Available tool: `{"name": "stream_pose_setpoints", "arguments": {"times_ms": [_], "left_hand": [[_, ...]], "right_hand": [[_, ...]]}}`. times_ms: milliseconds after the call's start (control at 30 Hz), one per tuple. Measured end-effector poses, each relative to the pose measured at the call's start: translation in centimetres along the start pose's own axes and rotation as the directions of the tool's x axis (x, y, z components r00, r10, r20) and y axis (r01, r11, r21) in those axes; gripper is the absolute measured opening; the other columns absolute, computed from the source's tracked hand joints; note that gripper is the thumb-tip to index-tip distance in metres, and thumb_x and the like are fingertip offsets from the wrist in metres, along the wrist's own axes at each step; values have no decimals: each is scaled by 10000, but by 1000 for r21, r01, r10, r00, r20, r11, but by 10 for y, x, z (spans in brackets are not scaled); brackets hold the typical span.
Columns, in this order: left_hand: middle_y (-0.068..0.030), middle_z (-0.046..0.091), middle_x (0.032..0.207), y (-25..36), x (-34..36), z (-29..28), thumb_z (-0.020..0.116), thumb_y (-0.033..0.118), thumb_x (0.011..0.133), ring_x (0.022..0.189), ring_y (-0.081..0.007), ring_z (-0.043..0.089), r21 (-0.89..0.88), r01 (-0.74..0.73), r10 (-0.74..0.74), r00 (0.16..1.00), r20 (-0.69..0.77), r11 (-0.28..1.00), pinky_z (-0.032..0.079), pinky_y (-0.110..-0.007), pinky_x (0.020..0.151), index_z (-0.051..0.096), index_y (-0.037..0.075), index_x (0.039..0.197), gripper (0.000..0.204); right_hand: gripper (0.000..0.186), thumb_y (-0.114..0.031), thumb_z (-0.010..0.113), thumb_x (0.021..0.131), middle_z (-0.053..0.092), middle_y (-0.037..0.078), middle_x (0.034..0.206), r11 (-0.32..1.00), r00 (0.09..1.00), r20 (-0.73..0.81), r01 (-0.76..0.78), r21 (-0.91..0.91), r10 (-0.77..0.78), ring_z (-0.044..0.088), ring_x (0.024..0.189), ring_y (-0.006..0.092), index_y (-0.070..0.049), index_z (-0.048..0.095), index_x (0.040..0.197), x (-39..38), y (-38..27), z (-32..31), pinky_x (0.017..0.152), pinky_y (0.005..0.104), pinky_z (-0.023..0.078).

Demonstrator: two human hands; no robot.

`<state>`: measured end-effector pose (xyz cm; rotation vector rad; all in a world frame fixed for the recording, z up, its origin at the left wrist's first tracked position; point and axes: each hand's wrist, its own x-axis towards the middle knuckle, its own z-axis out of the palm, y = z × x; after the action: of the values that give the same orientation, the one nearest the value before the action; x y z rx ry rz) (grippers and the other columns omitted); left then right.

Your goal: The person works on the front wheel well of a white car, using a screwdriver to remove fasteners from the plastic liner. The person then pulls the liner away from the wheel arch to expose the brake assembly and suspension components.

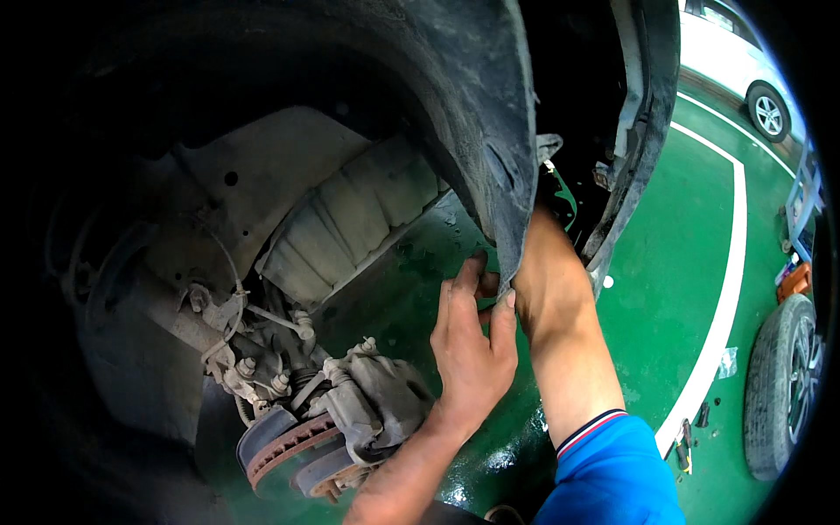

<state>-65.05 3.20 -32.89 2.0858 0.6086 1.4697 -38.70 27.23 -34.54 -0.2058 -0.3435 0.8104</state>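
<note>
A dark wheel-arch liner (464, 114) hangs across the upper middle. My left hand (477, 346) grips its lower edge, fingers bent behind it and thumb tip at the front. My right hand is hidden; its bare forearm (560, 332), below a blue sleeve, reaches up behind the liner into the dark gap beside the outer arch edge (634, 192). Below left are the brake caliper (381, 407), the rusty-edged disc (289, 446) and suspension parts with bolts and a cable (254, 350).
A loose wheel (779, 385) stands at the right on the green floor (674, 262), near scattered tools (687, 446) and a blue cart (803, 201) with an orange item (794, 280). A white car (726, 44) stands at the upper right. A ribbed panel (341, 227) lies behind the suspension.
</note>
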Motion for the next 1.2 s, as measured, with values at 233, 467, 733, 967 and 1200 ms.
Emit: {"name": "stream_pose_setpoints", "arguments": {"times_ms": [233,467,733,967,1200], "left_hand": [[-170,601,1052,-3,-1,0,636,27,909,934,-261,655,-46,44,-44,999,1,998,581,-313,686,479,-37,1331,455],[-162,604,1055,-2,1,1,640,32,908,933,-244,659,-41,58,-58,998,-1,998,583,-315,705,482,-35,1330,456],[-181,624,1053,-7,-2,3,650,1,894,919,-233,673,-77,3,-7,998,-57,997,599,-310,678,463,-53,1331,479],[-189,632,1068,-8,-3,1,652,3,896,943,-237,671,-73,59,-62,997,-46,996,607,-313,691,463,-52,1337,483],[-178,639,1044,-11,-2,3,650,5,899,938,-233,674,-77,21,-27,996,-82,997,603,-317,706,460,-45,1340,483]], "right_hand": [[417,-324,541,961,635,157,1212,999,1000,-16,0,-42,-1,612,1089,317,-33,612,1252,4,7,-9,936,425,489],[408,-325,528,966,647,160,1189,993,998,-54,18,-115,-24,625,1067,316,-32,627,1231,2,0,-8,917,419,496],[338,-168,473,981,633,213,1221,425,868,102,337,-840,-486,608,1105,340,-28,620,1251,-70,4,-62,930,380,464],[375,-145,476,962,598,216,1319,345,902,-49,113,-932,-428,570,1210,343,-4,599,1287,-70,3,-39,1023,403,436],[363,-151,486,949,613,215,1293,-453,950,271,174,-874,-158,588,1190,348,-29,627,1260,-59,-9,-31,1031,415,450]]}}
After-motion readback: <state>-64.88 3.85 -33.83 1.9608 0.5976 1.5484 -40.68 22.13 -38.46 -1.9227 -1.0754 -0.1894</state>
